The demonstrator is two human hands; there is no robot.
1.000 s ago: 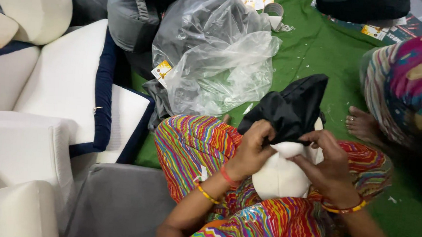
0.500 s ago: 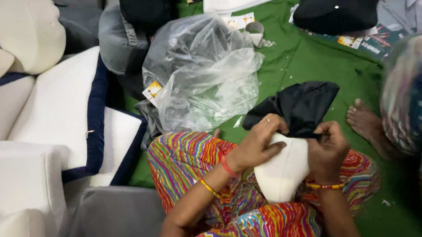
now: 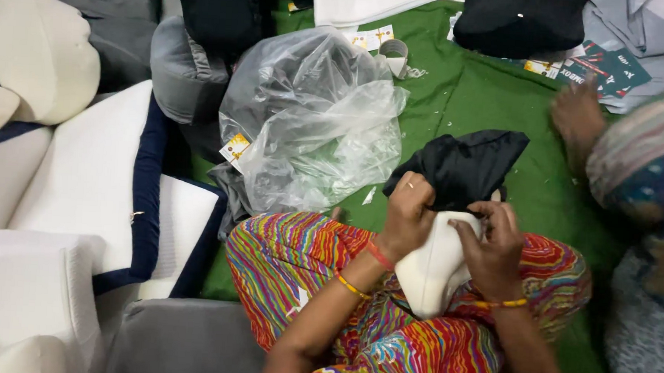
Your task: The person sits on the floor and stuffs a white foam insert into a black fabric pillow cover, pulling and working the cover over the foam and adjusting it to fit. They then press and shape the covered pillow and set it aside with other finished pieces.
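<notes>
While both hands (image 3: 451, 230) hold foam (image 3: 430, 271), black cover (image 3: 462, 167) half-sheathes it

The foam piece (image 3: 432, 267) is off-white and the fabric cover (image 3: 462, 167) above it is black. The trousers (image 3: 298, 260) carry a zigzag pattern of red, yellow, green and blue, and the mat (image 3: 473, 95) is plain green. The plastic bag (image 3: 312, 125) is clear, the cushions (image 3: 83, 173) white with navy edging, and the bangles (image 3: 351, 286) yellow and red.

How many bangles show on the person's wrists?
3: a red bangle and a yellow bangle on the left wrist, one yellow bangle on the right; others may be hidden.
</notes>
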